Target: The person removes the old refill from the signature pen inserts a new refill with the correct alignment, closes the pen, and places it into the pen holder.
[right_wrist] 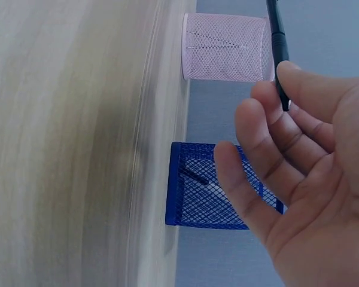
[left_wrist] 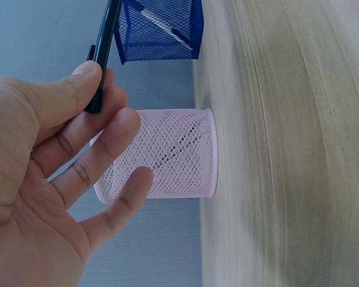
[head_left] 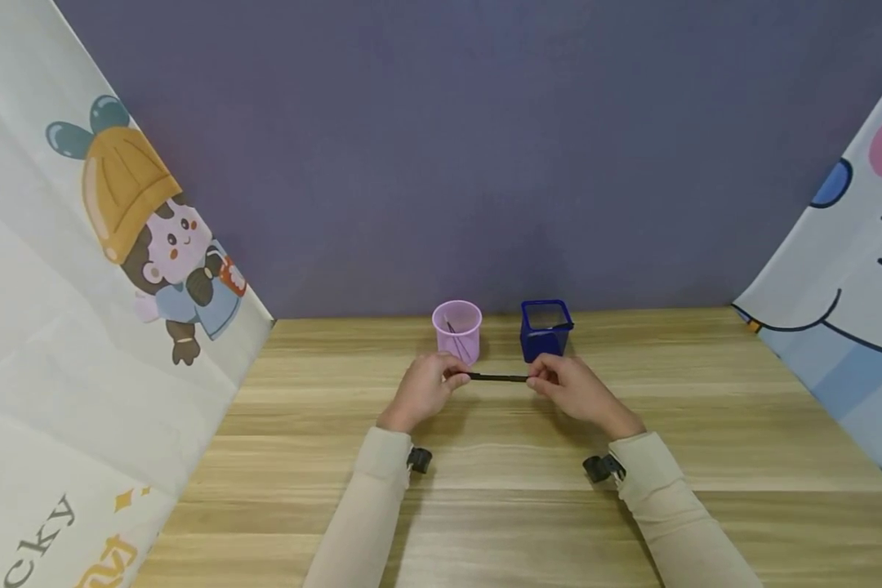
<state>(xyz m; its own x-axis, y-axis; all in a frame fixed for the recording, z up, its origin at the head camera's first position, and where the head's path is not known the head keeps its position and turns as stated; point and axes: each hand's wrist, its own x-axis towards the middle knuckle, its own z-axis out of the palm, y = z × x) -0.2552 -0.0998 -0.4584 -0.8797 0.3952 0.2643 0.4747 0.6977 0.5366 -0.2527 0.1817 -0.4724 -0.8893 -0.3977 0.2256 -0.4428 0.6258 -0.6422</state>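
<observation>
A black pen (head_left: 498, 377) is held level between both hands, in front of two mesh pen holders. My left hand (head_left: 425, 387) pinches its clip end between thumb and fingers; the left wrist view shows the clip by the thumb. With thumb and index finger, my right hand (head_left: 575, 389) pinches the other end, whose tip pokes past the fingers in the right wrist view. Just beyond the left hand stands a round pink mesh holder (left_wrist: 167, 179) with thin dark sticks inside. Beyond the right hand is a square blue mesh holder (right_wrist: 215, 206) with a pen leaning in it.
Both holders stand on a wood-grain table (head_left: 485, 506) near its back edge, against a dark blue-grey panel (head_left: 470, 147). White printed sheets with cartoon figures flank the table at left (head_left: 59, 343) and right (head_left: 860, 269).
</observation>
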